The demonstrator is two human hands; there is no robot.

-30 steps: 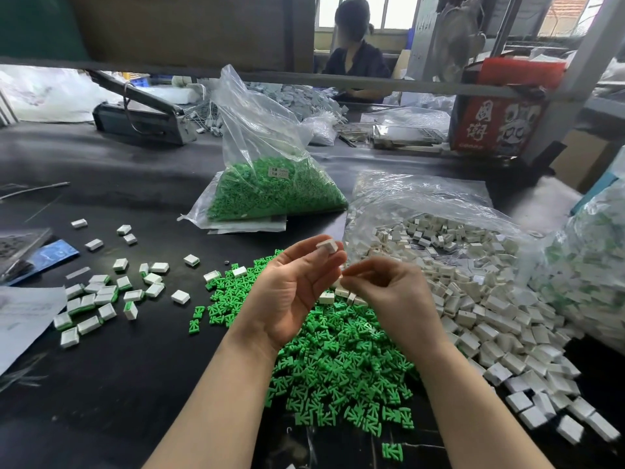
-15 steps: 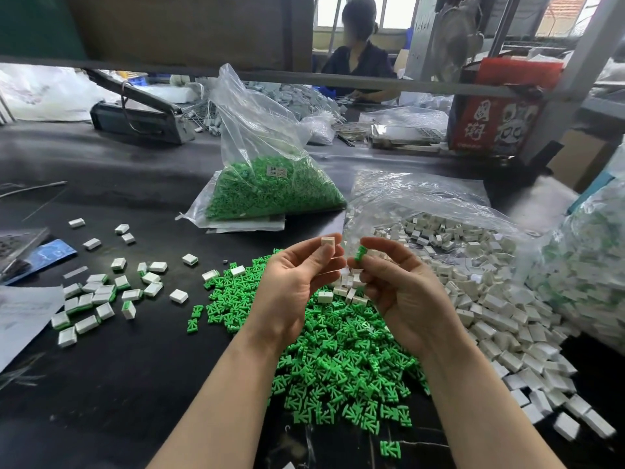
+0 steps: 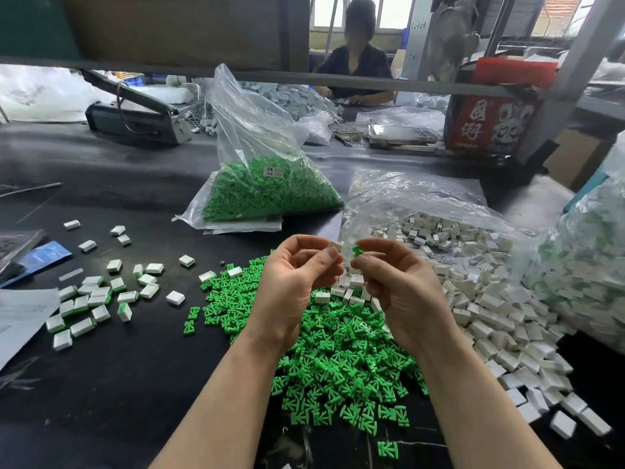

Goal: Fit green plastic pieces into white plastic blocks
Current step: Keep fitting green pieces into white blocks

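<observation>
Head view: my left hand (image 3: 297, 282) pinches a white block (image 3: 336, 245) at its fingertips; my right hand (image 3: 402, 286) pinches a green piece (image 3: 357, 250) just beside it — not yet touching. I judge insertion comes next: align the piece with the block's opening — hidden from here — and press straight in, above the green pile (image 3: 338, 360) on the worktop (image 3: 118, 384).

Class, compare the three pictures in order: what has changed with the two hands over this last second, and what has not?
The right hand turned palm-up and brought a small green plastic piece into view at its fingertips, close beside the small white plastic block. The left hand kept pinching that block throughout. The piles and bags on the table stayed put.
</observation>
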